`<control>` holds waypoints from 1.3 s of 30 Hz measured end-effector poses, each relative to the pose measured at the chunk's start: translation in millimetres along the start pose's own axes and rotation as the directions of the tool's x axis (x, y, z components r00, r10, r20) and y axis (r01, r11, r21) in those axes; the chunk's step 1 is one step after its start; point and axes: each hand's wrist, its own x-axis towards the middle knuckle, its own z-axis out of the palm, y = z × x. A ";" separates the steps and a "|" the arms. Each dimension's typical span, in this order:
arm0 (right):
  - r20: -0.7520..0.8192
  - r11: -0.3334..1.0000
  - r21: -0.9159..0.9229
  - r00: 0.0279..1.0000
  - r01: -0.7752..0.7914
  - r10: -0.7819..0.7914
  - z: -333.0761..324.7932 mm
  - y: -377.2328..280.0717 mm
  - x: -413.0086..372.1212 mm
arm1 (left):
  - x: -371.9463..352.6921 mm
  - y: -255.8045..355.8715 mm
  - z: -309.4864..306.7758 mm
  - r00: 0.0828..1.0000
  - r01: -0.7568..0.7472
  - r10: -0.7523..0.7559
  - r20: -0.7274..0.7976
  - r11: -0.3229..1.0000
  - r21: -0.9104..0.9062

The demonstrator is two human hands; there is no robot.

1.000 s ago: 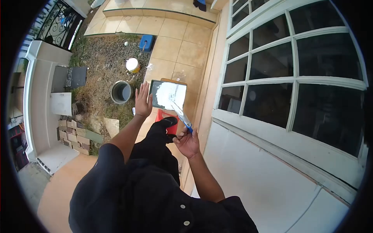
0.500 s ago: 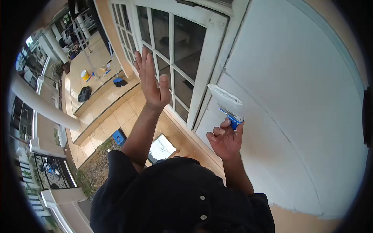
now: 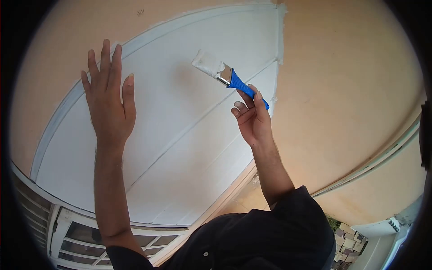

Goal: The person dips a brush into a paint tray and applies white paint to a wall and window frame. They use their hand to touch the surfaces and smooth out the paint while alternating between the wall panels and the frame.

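Surfaces as I see them from my remote station: paintbrush (image 3: 230, 77) with ribbed, faintly glossy blue plastic handle (image 3: 242, 85), shiny metal band (image 3: 225, 75) and bristles (image 3: 208, 63) coated in white paint; panel (image 3: 175, 121), smooth, painted white; wall (image 3: 337, 90), matt peach; shirt (image 3: 256, 238), which I read as matt black cloth; window panes (image 3: 83, 233), smooth dark glass.
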 end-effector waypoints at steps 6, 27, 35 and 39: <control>-0.120 0.911 -0.310 0.940 0.271 -0.320 -15.8 -83.6 74.4 | 122.2 27.9 70.6 0.976 -0.218 0.214 -0.047 0.972 -0.086; -0.236 0.829 -0.501 0.882 0.250 -0.409 -58.1 -135.3 243.9 | 210.6 152.7 202.0 0.966 -0.107 0.072 0.248 0.985 0.133; -0.246 0.811 -0.536 0.874 0.237 -0.418 -50.5 -129.9 242.5 | 204.2 133.8 215.8 0.987 -0.150 0.115 0.116 0.917 0.369; -0.247 0.809 -0.531 0.868 0.251 -0.431 -58.6 -129.7 235.5 | 202.8 134.4 210.4 0.986 -0.149 0.103 0.133 0.898 0.415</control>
